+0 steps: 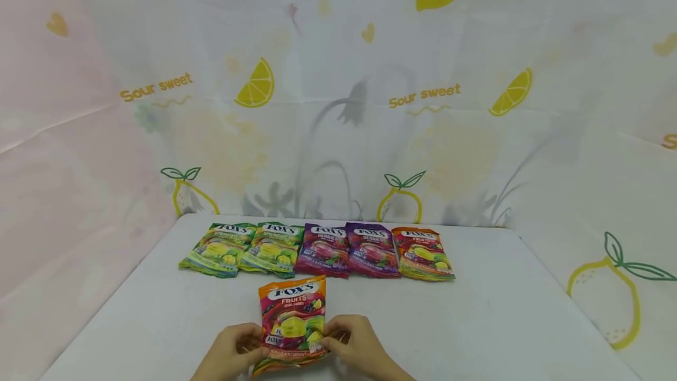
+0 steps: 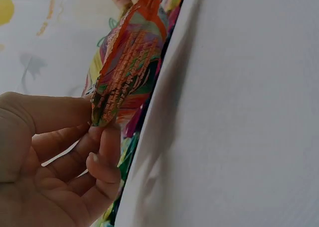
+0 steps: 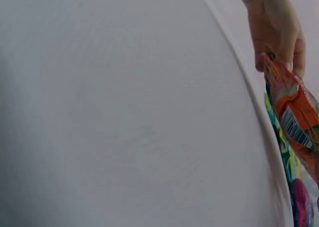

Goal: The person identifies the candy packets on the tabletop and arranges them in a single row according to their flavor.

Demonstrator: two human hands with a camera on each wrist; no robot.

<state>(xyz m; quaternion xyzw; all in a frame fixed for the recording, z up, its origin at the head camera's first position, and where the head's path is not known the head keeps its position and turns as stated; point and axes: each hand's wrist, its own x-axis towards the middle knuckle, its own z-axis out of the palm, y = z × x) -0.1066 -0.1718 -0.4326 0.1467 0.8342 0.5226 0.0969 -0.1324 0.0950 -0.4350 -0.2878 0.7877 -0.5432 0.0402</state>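
Note:
Both hands hold an orange and red bag of Fox's Fruits candy [image 1: 292, 323] near the front of the white table, its printed face turned up toward the head camera. My left hand [image 1: 233, 350] pinches the bag's left edge between thumb and fingers. On the opposite edge, my right hand [image 1: 359, 346] grips with thumb in front. The left wrist view shows the bag [image 2: 127, 62] edge-on, with the left hand [image 2: 60, 157] pinching its lower end. In the right wrist view, a barcode shows on the bag [image 3: 294, 120], and the left hand [image 3: 276, 33] is at its far end.
Behind, a row of candy bags lies on the table [image 1: 502, 310]: two green Springtime bags [image 1: 219, 250] [image 1: 273, 250], two purple Berries bags [image 1: 324, 250] [image 1: 372, 250], and one orange Fruits bag [image 1: 423, 254]. A lemon-print cloth [image 1: 338, 151] hangs around the table.

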